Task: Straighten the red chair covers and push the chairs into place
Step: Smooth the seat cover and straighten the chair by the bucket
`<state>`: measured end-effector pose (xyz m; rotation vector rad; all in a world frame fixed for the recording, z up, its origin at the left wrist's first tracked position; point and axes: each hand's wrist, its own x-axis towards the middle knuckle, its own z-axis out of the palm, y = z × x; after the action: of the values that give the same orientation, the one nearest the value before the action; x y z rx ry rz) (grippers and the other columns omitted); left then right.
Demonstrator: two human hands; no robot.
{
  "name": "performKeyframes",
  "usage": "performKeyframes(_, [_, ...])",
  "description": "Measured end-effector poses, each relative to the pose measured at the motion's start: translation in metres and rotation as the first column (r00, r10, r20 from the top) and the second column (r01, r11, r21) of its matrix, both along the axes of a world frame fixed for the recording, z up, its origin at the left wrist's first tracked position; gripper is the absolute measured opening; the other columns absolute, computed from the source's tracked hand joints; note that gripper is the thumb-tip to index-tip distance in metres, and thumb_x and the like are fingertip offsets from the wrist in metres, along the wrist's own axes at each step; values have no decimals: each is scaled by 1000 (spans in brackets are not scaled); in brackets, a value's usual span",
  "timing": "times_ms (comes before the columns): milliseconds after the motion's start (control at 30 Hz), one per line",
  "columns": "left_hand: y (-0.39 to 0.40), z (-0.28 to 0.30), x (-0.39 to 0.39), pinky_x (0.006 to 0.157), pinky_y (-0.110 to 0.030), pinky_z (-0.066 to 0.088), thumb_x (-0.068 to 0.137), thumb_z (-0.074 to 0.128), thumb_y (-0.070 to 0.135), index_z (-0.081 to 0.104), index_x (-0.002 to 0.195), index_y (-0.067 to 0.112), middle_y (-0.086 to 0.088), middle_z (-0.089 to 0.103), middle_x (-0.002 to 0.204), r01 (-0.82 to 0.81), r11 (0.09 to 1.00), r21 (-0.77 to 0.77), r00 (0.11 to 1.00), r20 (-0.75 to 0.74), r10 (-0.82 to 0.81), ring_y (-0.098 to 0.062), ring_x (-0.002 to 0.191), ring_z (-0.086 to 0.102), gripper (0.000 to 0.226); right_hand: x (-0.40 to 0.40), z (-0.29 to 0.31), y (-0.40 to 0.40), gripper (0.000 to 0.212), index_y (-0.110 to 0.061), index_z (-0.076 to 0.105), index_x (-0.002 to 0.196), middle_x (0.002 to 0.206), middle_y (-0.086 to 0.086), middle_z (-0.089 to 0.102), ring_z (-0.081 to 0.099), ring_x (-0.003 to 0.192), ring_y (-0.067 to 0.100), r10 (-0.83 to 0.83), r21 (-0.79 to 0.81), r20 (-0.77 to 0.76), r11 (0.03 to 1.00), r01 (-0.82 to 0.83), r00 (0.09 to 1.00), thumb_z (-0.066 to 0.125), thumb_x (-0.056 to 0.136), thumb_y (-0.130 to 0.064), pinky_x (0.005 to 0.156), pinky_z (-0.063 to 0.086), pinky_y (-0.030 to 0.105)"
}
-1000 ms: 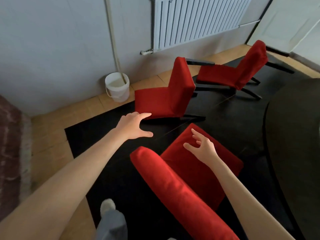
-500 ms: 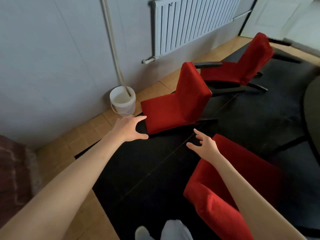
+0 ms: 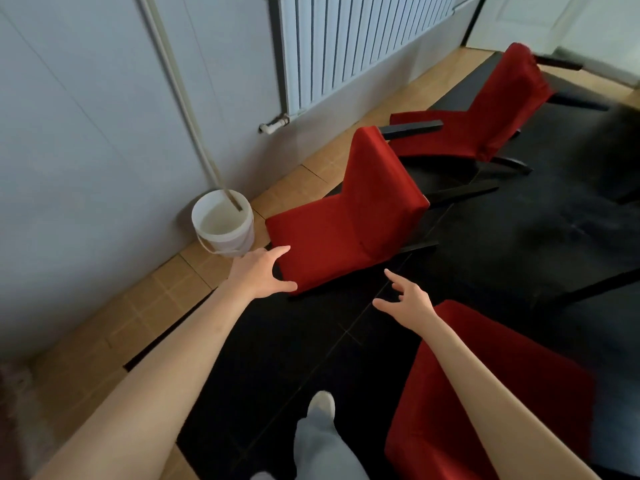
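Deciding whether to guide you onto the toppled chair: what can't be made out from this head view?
- Left hand at the middle chair: contact with the seat edge unclear.
- Near chair: cut off by the bottom edge, partly behind the right hand's forearm.
- Far chair: motion-blurred.
- Bucket: contents unclear.

Both forearms bare, no sleeves in view. Left hand (image 3: 258, 273) and right hand (image 3: 410, 304) ungloved. Light grey trouser leg (image 3: 320, 448), pale sock (image 3: 322, 403).
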<state>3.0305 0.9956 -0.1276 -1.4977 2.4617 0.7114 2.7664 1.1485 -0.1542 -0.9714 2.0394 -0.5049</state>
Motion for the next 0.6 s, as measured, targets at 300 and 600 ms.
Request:
performKeyframes(300, [-89,-80,-1,101,-49,42,75,66,65,19,151,37,-7,47,139,-146,977,158,985,116,128,-28,127,47,94,-19,-39,-104,85,-33,24,151,146,8,44,47,130,27,10,133,39,991,-15,999,75,83,-35,100,43,38])
performKeyframes(600, [-203,-157,-26,101,-49,40,79,62,65,12,151,39,-9,48,137,-186,955,232,974,172,148,-32,122,49,91,-37,-99,-234,85,-32,20,153,151,8,37,39,137,27,-11,341,67,940,-13,998,71,85,-38,106,37,38])
